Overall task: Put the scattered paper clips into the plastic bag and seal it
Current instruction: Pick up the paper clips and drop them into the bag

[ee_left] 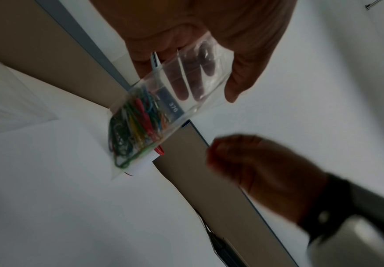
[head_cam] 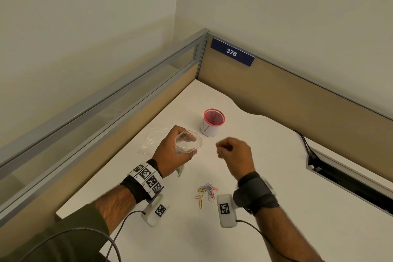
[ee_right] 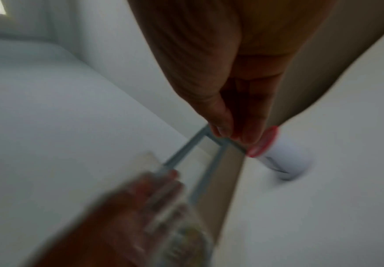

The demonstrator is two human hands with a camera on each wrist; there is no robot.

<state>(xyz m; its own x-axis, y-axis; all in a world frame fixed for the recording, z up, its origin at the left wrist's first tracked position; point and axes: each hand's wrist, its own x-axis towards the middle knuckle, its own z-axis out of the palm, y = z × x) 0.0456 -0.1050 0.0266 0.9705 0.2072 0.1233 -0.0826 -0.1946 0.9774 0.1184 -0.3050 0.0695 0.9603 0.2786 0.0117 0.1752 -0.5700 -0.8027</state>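
My left hand [head_cam: 170, 151] is raised over the white desk [head_cam: 276, 176] and grips a clear zip plastic bag [head_cam: 188, 142] with its mouth held open towards the right. In the left wrist view, the bag [ee_left: 186, 81] hangs from the fingers with several coloured paper clips [ee_left: 136, 126] in its bottom. My right hand [head_cam: 225, 149] hovers just right of the bag mouth, fingers curled. Its thumb and fingertips [ee_right: 234, 133] are pressed together, and no clip shows between them. Several loose coloured paper clips [head_cam: 206, 192] lie on the desk below, between my wrists.
A white cup with a pink rim [head_cam: 212, 122] stands behind the bag. A second, flat clear bag [head_cam: 153, 139] lies on the desk to the left. Beige partition walls [head_cam: 297, 95] close the desk corner, and a cable slot [head_cam: 348, 176] opens at the right.
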